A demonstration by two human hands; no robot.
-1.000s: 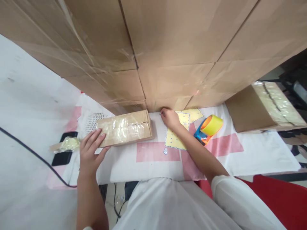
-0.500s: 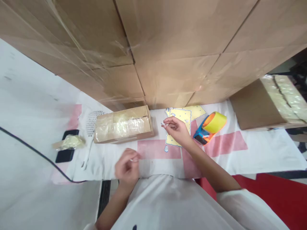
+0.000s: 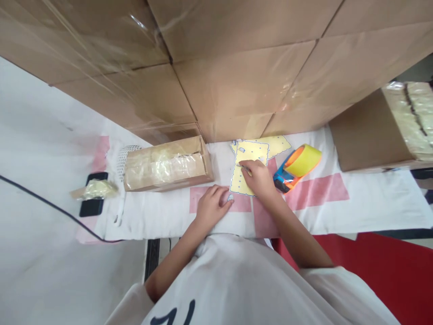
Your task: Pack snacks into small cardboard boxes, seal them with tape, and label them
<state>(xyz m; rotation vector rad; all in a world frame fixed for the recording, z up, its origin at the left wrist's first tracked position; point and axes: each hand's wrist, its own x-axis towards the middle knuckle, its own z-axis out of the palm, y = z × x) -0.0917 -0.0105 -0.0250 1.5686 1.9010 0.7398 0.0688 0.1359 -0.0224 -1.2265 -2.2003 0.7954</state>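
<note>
My left hand [image 3: 211,206] lies on the tablecloth, fingers loosely spread and nothing visible in it. Close to its fingertips is a small pale spot [image 3: 230,197] on the cloth. My right hand [image 3: 260,179] is over a flat yellow dotted shape [image 3: 248,151], its thumb and forefinger pinched together. A thin whitish thing shows at the pinch, too small to name. Just right of that hand stands a blue and orange tape dispenser [image 3: 283,175] with a roll of yellow tape [image 3: 306,161]. Left of the hands is a taped cardboard box [image 3: 167,166].
A wall of large cardboard boxes [image 3: 230,90] rises along the back. Another taped carton [image 3: 368,131] stands at the right. At the left are a black phone [image 3: 91,207] with crumpled tape [image 3: 98,188] on it, a white perforated object [image 3: 125,158] and a black cable [image 3: 54,208].
My left hand has moved right and forward, from a curled blur in the air to resting on the cloth. The right hand has come down onto the yellow shape. The view has shifted slightly.
</note>
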